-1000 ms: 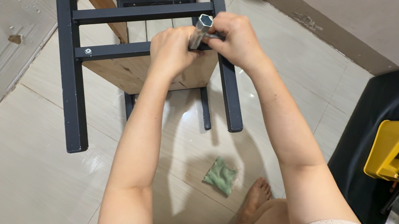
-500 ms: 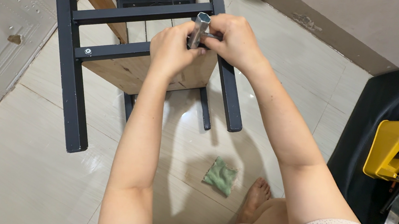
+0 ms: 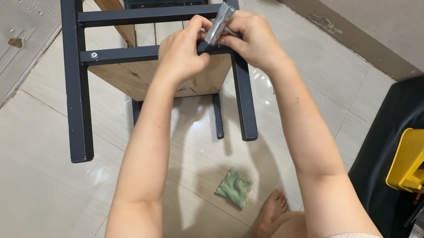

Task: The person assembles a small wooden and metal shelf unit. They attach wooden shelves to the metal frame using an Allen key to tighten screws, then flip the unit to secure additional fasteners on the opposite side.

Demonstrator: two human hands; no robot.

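Two bare hands are seen at the upper centre of the frame, both closed around one short silver metal tube (image 3: 218,17), a socket-like tool with a hollow end tilted toward the upper right. The left hand (image 3: 182,48) is curled tight, its fingers folded against the lower end of the tube and resting on a dark crossbar. The right hand (image 3: 251,38) is wrapped around the tube from the right, fingers bent and pressed to its side; no gap is left in either grasp. One black metal frame (image 3: 77,94) is laid on the pale tiled floor (image 3: 36,198), with two long uprights and two crossbars counted, plus two shorter bars lower down. One screw head (image 3: 94,55) is visible at the left end of the nearer crossbar. Wooden panels (image 3: 133,77) are fixed within the frame. One green cloth (image 3: 234,187) is lying on the tiles at lower centre, just beside one bare foot (image 3: 272,210). One yellow case (image 3: 419,160) is set on a black surface (image 3: 398,119) at the lower right.
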